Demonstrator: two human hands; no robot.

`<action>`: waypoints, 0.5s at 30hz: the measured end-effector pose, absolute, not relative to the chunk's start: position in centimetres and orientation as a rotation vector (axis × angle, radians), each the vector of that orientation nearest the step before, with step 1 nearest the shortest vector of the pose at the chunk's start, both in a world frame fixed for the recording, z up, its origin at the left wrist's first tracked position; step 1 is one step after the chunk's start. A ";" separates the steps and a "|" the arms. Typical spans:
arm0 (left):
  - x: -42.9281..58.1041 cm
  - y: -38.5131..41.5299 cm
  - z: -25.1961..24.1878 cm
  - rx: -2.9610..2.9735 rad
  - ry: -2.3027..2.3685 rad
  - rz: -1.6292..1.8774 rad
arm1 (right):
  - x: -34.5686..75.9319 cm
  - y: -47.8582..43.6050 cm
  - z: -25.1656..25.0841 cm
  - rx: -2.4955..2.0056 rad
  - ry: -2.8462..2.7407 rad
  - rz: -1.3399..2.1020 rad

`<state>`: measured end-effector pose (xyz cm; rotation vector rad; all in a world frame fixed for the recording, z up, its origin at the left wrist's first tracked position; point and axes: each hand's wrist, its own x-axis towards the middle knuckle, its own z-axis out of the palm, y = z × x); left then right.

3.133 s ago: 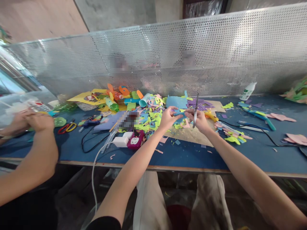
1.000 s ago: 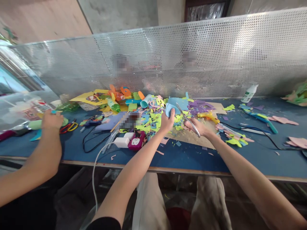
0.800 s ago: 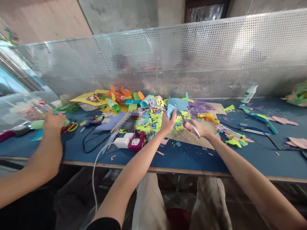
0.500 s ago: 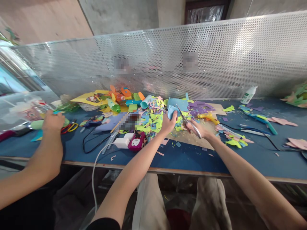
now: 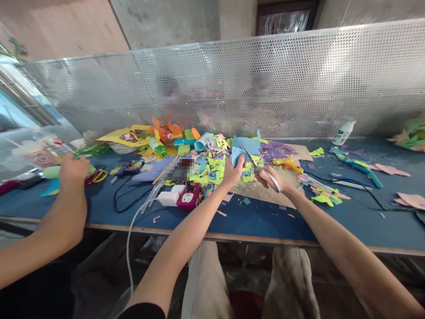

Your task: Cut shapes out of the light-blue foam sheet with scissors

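Pinched between the thumb and fingers of my left hand [image 5: 233, 171] is a piece of blue paper [image 5: 236, 154]. My right hand [image 5: 271, 178] is closed on the handles of a pair of scissors [image 5: 255, 164], whose blades point up and left beside the paper's right edge. Whether the blades touch the paper I cannot tell. Behind both hands lies a larger blue sheet [image 5: 251, 144]. Yellow-green paper scraps [image 5: 212, 166] are heaped to the left, purple scraps [image 5: 277, 149] to the right. A yellow glue gun [image 5: 288, 164] rests just beyond my right hand.
At the left, a co-worker's hand [image 5: 73, 170] holds a green bottle [image 5: 52, 172]. A magenta power adapter [image 5: 189, 196] with white plugs sits left of my forearm. A white bottle [image 5: 344, 132] stands at the right by the perforated metal panel [image 5: 299, 102]. A turquoise tool [image 5: 368, 170] lies nearby.
The blue paper in my left hand has tilted slightly, and the scissor blades have shifted a little beside it. Everything else looks the same.
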<state>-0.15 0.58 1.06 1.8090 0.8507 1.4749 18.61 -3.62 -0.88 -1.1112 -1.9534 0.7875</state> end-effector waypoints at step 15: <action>-0.6 0.5 1.4 1.935 0.860 1.442 | 18.7 -3.0 -1.3 -1.100 -1.974 0.807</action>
